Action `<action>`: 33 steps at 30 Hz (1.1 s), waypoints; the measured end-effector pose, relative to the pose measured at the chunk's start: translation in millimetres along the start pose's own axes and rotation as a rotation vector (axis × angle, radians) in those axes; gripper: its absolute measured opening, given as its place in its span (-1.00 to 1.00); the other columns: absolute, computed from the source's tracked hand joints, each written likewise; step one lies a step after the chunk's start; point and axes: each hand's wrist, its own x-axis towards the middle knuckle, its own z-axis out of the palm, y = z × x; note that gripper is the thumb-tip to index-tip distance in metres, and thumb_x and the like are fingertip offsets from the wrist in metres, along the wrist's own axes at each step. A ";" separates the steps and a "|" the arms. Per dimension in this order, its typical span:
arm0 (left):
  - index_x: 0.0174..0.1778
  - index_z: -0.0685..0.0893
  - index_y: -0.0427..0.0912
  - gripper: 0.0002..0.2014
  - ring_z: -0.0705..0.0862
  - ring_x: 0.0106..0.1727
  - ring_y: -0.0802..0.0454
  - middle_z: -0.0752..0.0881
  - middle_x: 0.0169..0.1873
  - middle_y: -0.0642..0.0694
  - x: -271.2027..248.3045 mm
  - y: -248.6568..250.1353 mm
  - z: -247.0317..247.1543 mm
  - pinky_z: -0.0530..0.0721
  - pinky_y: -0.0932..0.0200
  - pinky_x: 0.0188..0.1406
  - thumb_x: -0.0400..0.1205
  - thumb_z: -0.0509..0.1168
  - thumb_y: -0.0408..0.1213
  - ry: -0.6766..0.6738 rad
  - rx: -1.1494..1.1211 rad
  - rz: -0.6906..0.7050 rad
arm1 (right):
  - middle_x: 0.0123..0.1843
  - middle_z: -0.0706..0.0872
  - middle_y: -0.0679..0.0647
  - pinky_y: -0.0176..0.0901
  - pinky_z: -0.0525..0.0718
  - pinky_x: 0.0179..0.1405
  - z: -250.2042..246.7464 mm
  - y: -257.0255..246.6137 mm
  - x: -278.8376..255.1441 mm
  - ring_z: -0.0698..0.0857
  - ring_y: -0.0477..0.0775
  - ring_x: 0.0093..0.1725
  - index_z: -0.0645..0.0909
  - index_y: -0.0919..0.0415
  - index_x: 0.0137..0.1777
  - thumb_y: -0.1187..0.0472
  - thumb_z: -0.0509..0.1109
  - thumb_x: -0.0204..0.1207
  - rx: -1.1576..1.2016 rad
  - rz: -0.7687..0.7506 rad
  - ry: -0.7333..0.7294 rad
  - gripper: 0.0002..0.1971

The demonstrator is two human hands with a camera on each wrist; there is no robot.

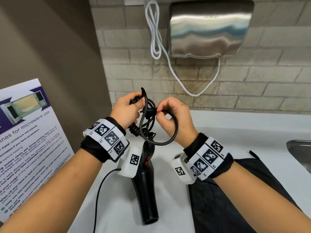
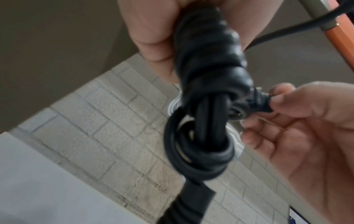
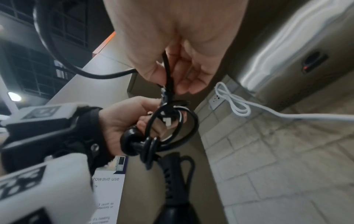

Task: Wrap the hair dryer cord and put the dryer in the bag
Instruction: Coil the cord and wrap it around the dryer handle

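Observation:
The black hair dryer [image 1: 148, 182] lies on the white counter [image 1: 218, 132], its nozzle toward me. Above it my left hand [image 1: 134, 101] grips a bundle of its black cord [image 1: 148, 118], coiled in several loops. My right hand [image 1: 159, 109] pinches the cord's end piece right beside the bundle, and a loose loop [image 1: 170, 140] hangs under that hand. In the left wrist view the knotted coil [image 2: 206, 106] fills the centre, with the right hand [image 2: 287, 121] pinching the end beside it. The right wrist view has the right hand [image 3: 172, 68] above the left hand [image 3: 130, 121]. A black bag [image 1: 227, 199] lies flat on the right.
A steel hand dryer [image 1: 210, 29] and its white cable [image 1: 156, 39] hang on the brick wall behind. A microwave-use sign [image 1: 25, 140] stands at the left. A sink rim [image 1: 299, 153] shows at the right edge. A thin black wire [image 1: 101, 190] runs down from my left wrist.

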 end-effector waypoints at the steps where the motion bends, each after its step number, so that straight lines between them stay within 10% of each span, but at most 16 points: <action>1: 0.00 0.66 -0.09 -0.90 0.38 -0.71 0.24 0.54 -0.43 -0.02 -1.1 0.8 -0.4 0.39 0.40 -0.71 0.64 0.26 -0.32 -0.017 -0.016 -0.003 | -0.31 0.58 -0.02 -0.24 0.60 -0.26 2.0 1.0 0.5 0.60 -0.02 -0.32 0.50 0.05 -0.30 0.39 0.28 0.27 -0.070 -0.024 -0.019 -0.81; 8: 0.01 0.63 -0.09 -0.90 0.35 -0.73 0.26 0.49 -0.46 -0.02 -11.7 7.9 7.3 0.42 0.37 -0.74 0.66 0.23 -0.31 -0.124 -0.009 0.035 | -0.28 0.32 -0.13 -0.50 0.39 -0.34 19.3 9.0 3.0 0.35 -0.19 -0.37 0.25 0.00 -0.28 0.42 0.35 0.30 -0.233 0.043 0.070 -0.64; 14: -0.08 0.66 -0.04 -0.87 0.31 -0.72 0.24 0.44 -0.62 0.09 -11.9 10.4 6.4 0.41 0.35 -0.75 0.68 0.20 -0.27 -0.256 0.055 0.063 | -0.21 0.55 -0.08 -0.44 0.54 -0.30 24.6 25.7 14.3 0.59 -0.30 -0.32 0.28 0.25 0.19 0.56 0.22 0.41 0.063 0.224 -0.125 -0.60; 18: 0.21 0.63 -0.11 -0.78 0.29 -0.73 0.24 0.56 -0.44 0.02 -8.3 11.6 -2.7 0.40 0.36 -0.73 0.70 0.17 -0.28 -0.239 0.015 0.030 | -0.03 0.67 0.05 -0.14 0.65 -0.05 10.0 35.0 8.3 0.71 0.05 -0.07 0.32 0.13 0.34 0.24 0.32 0.42 0.084 0.113 -0.274 -0.52; 23: 0.27 0.58 0.01 -0.75 0.24 -0.77 0.25 0.61 -0.31 -0.12 -9.1 8.3 -1.7 0.32 0.43 -0.77 0.70 0.16 -0.24 -0.157 -0.080 -0.012 | -0.22 0.67 0.04 -0.27 0.50 -0.23 -14.2 72.1 -13.3 0.61 0.06 -0.25 0.57 0.34 0.08 0.02 0.08 0.58 -0.355 -0.043 -0.326 -0.60; 27: 0.13 0.68 -0.02 -0.80 0.26 -0.77 0.25 0.65 -0.26 -0.06 -5.8 6.9 -8.5 0.35 0.42 -0.76 0.70 0.17 -0.26 -0.052 -0.075 -0.050 | -0.20 0.62 0.25 -0.13 0.47 -0.17 -41.0 113.8 -25.7 0.56 0.16 -0.21 0.57 0.33 -0.01 0.27 0.10 0.66 -0.516 0.419 -0.170 -0.78; 33: -0.16 0.69 -0.01 -0.84 0.23 -0.76 0.23 0.62 -0.30 -0.09 -10.8 6.2 -6.9 0.32 0.42 -0.79 0.67 0.23 -0.26 -0.104 -0.097 -0.036 | -0.02 0.59 0.23 -0.15 0.49 -0.09 -52.5 123.6 -34.0 0.53 0.15 -0.11 0.61 0.24 0.00 0.29 0.03 0.66 -0.662 0.844 -0.507 -0.71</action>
